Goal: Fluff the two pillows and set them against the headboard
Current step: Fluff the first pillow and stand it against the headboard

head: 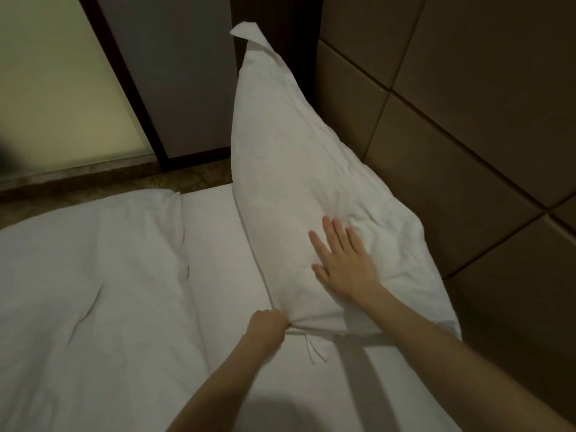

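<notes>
One white pillow (290, 169) is standing on edge on the bed (218, 244), leaning against the padded brown headboard (467, 120) — placement looks nearly done for this one, while a second pillow is not identifiable, so roughly half the task is judged left. The left hand (269, 324) is pinching the pillow's near bottom corner with fingers closed on the cloth; the right hand (343, 260) is pressing flat on its face, fingers spread wide. The cotton case is looking soft and creased, its top corner flopping limp — a folded white duvet (87, 275) is lying beside it.
</notes>
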### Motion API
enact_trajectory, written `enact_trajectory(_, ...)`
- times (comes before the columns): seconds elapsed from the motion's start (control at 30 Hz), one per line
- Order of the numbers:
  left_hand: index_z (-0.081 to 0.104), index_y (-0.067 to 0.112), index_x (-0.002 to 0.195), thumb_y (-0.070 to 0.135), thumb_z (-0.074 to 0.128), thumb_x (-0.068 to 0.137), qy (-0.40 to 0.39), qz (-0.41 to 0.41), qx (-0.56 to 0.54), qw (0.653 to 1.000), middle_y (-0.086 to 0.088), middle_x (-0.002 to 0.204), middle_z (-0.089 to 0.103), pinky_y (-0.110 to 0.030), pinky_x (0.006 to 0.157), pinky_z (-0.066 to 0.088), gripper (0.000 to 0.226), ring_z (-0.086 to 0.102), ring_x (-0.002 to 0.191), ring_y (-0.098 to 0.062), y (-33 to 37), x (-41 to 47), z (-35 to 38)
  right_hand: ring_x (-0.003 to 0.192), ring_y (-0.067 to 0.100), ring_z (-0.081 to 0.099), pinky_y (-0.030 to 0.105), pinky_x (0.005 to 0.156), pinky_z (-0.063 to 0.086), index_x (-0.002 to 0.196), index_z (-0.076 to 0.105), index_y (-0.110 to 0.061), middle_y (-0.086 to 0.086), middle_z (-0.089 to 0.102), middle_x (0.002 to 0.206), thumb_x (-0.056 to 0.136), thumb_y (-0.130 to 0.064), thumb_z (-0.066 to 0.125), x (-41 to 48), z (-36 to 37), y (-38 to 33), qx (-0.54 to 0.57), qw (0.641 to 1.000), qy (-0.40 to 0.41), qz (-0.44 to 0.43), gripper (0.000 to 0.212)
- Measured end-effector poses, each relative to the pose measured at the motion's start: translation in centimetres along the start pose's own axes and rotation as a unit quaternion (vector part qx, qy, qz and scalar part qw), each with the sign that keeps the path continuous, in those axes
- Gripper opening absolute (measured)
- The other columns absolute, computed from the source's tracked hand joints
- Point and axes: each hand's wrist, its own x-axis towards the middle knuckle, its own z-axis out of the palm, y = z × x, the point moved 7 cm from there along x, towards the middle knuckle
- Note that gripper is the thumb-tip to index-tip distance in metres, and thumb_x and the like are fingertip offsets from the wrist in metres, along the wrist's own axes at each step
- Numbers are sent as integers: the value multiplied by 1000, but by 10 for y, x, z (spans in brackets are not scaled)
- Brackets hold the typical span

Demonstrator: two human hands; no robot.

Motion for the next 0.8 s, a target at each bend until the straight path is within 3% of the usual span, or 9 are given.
enact_trajectory(0.1,50,6,127,17,36,97,32,-42,-117,992,-16,133,54,-39,98,42,34,54,121,-31,-3,-3,-3,149,29,-4,42,117,-9,153,3,-25,13,-6,162,94,-52,23,-1,-10,21,-1,1000,12,-1,68)
enact_trajectory(0.17,33,4,140,15,41,94,66,-73,-297,950,-17,144,38,-37,105,39,48,46,130,-31,-6,-8,-12,150,29,-3,44,119,-4,153,3,-25,13,-6,162,94,-53,20,-1,-22,47,-9,999,20,40,68)
enact_trajectory(0.23,6,0,151,14,48,92,99,-55,-410,905,-20,158,12,-36,118,24,73,21,146,-32,1,-9,-30,150,27,-4,43,120,-2,153,0,-22,11,-7,162,95,-53,18,-3,-30,75,5,995,11,100,68)
enact_trajectory(0.33,-22,-3,147,24,51,93,53,22,-408,911,-23,155,-30,-35,120,-6,94,-25,146,-35,40,-7,-51,150,27,-1,45,120,1,153,6,-11,14,-1,162,99,-40,22,-8,-42,93,26,987,-5,156,64)
enact_trajectory(0.4,-26,-2,145,31,51,90,15,60,-373,926,-25,150,-39,-36,117,-13,101,-35,140,-39,67,-7,-52,148,34,12,50,118,9,150,19,-4,21,12,160,97,-24,28,-10,-61,77,18,993,56,105,58)
enact_trajectory(0.47,-26,-1,146,28,56,89,3,77,-325,942,-26,150,-39,-36,120,-8,104,-29,143,-40,82,-11,-48,144,36,25,52,116,18,148,31,-8,19,24,157,93,-24,30,-17,-68,46,-20,994,101,-48,57)
enact_trajectory(0.53,-24,7,148,23,56,90,-27,97,-284,954,-21,153,-36,-37,123,13,101,-8,150,-36,83,-17,-34,149,29,12,48,118,11,152,17,-22,9,9,162,97,-40,25,-25,-51,33,-48,990,22,-127,59)
enact_trajectory(0.63,-8,21,154,25,47,95,-77,101,-219,967,-6,164,-13,-39,119,23,81,15,150,-26,65,-33,-19,150,23,-9,44,119,-2,152,-7,-26,4,-13,162,97,-54,16,-34,-33,67,-47,996,-75,-15,67)
enact_trajectory(0.8,26,10,151,24,38,99,-18,20,-268,963,-9,159,27,-29,116,22,55,29,146,-22,29,-58,-41,150,25,-6,42,120,0,153,-6,-15,10,-12,162,99,-49,16,-53,-40,92,-67,990,-117,49,67)
